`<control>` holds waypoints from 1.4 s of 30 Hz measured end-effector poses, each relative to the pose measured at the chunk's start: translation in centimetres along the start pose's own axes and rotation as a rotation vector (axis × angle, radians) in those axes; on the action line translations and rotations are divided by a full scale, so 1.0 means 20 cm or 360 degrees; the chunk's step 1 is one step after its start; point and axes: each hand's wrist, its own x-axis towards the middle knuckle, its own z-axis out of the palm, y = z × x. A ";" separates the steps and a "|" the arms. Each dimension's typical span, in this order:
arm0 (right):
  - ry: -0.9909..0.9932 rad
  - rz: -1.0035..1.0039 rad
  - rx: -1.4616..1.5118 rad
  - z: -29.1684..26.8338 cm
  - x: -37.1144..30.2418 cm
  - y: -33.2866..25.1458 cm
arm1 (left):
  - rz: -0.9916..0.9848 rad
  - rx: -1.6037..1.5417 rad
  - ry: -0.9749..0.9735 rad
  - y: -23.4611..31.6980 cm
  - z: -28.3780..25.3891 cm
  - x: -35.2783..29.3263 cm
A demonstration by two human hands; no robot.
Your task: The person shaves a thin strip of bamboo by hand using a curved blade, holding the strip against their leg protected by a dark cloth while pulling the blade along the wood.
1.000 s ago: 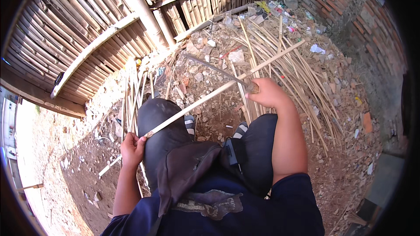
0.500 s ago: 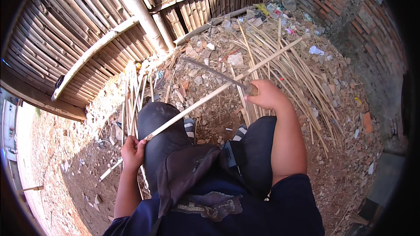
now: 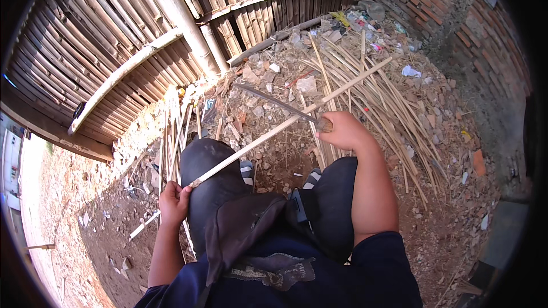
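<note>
A long pale bamboo strip runs slantwise from my left knee up to the far right. My left hand is closed round its near end, beside the left knee, and a piece of the strip shows beyond the fist at lower left. In my right hand is the handle of a long knife, the fingers wrapped round it. The dark, narrow blade points to the far left and crosses the strip near the handle. Whether the edge bites into the strip cannot be made out.
Many bamboo strips lie piled on the right, and a smaller bundle is left of my knee. Rubble and litter cover the ground ahead. A bamboo wall stands at far left, a brick wall at right.
My right hand and the knife have come slightly nearer to me along the strip. The strip's far end sits a little lower, and my left hand keeps its hold.
</note>
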 end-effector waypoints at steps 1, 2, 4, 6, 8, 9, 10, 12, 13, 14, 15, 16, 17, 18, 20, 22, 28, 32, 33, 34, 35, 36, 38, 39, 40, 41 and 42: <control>0.0001 -0.0002 -0.0001 -0.01 0.01 0.02 | -0.0015 -0.0003 -0.0008 0.00 0.00 0.00; 0.0007 0.0023 0.0055 -0.01 0.01 0.06 | -0.0012 0.0001 -0.0011 0.01 0.00 0.00; 0.0018 0.0050 0.0109 0.00 0.03 0.15 | 0.0030 0.0004 0.0010 0.02 0.00 0.00; 0.0214 0.0069 0.0036 0.03 0.05 0.19 | 0.0035 0.0005 0.0015 0.02 0.00 0.00; 0.0184 0.0104 0.0017 0.03 0.05 0.18 | 0.0037 0.0008 0.0023 0.01 0.00 0.00; 0.0152 0.0138 0.0003 0.02 0.05 0.15 | 0.0026 0.0006 0.0015 0.00 0.00 0.00; 0.0151 0.0133 0.0000 0.02 0.05 0.13 | 0.0015 0.0005 0.0007 -0.01 0.00 0.00; 0.0183 0.0110 -0.0004 0.01 0.02 0.09 | 0.0006 -0.0001 0.0003 0.00 0.00 0.00; 0.0185 0.0108 -0.0005 0.01 0.02 0.08 | -0.0003 -0.0005 -0.0003 0.00 0.00 0.01; 0.0144 0.0058 -0.0035 0.01 0.02 0.07 | -0.0003 -0.0003 -0.0002 0.00 0.00 0.01; 0.0104 0.0007 -0.0064 0.01 0.01 0.05 | 0.0009 -0.0006 -0.0007 -0.01 0.00 0.01; 0.0104 0.0007 -0.0063 0.01 0.02 0.04 | 0.0021 -0.0008 -0.0012 -0.01 0.01 0.01; 0.0093 0.0009 -0.0066 0.01 0.02 0.03 | 0.0021 -0.0007 -0.0012 0.00 0.00 0.01; 0.0079 0.0012 -0.0066 0.02 0.01 0.03 | 0.0019 -0.0019 -0.0016 0.00 0.00 0.01; 0.0095 -0.0001 -0.0044 0.02 0.01 0.03 | 0.0016 -0.0028 -0.0023 0.00 0.00 0.01; 0.0114 -0.0015 -0.0021 0.02 0.01 0.03 | -0.0010 0.0021 -0.0014 0.01 0.00 0.01; 0.0100 0.0007 -0.0001 0.00 0.00 0.01 | 0.0023 0.0000 -0.0001 0.01 0.01 0.01; 0.0100 -0.0017 0.0004 -0.01 0.00 0.00 | 0.0032 -0.0015 0.0004 -0.02 0.01 0.01; 0.0105 -0.0042 0.0037 -0.01 0.00 0.02 | 0.0023 -0.0022 -0.0006 -0.03 0.01 0.01; 0.0106 -0.0042 0.0036 0.00 0.01 0.07 | 0.0014 -0.0029 -0.0017 -0.03 0.02 0.00; 0.0264 -0.0129 0.0107 0.03 0.03 0.16 | 0.0020 -0.0030 -0.0019 -0.03 0.02 0.01; 0.0418 -0.0221 0.0174 0.03 0.04 0.18 | 0.0039 -0.0039 0.0003 -0.03 0.03 0.01; 0.0378 -0.0084 0.0142 0.00 0.03 0.16 | 0.0055 -0.0052 0.0028 -0.04 0.04 0.01; 0.0336 0.0052 0.0113 -0.02 0.02 0.14 | 0.0073 -0.0064 0.0051 -0.05 0.04 0.00; 0.0336 0.0049 0.0107 -0.02 0.02 0.12 | 0.0092 -0.0077 0.0075 -0.05 0.04 0.00; 0.0266 0.0076 0.0024 -0.02 0.02 0.09 | 0.0090 -0.0082 0.0075 -0.05 0.04 0.00; 0.0196 0.0103 -0.0060 -0.01 0.02 0.06 | 0.0102 -0.0081 0.0069 -0.04 0.04 0.00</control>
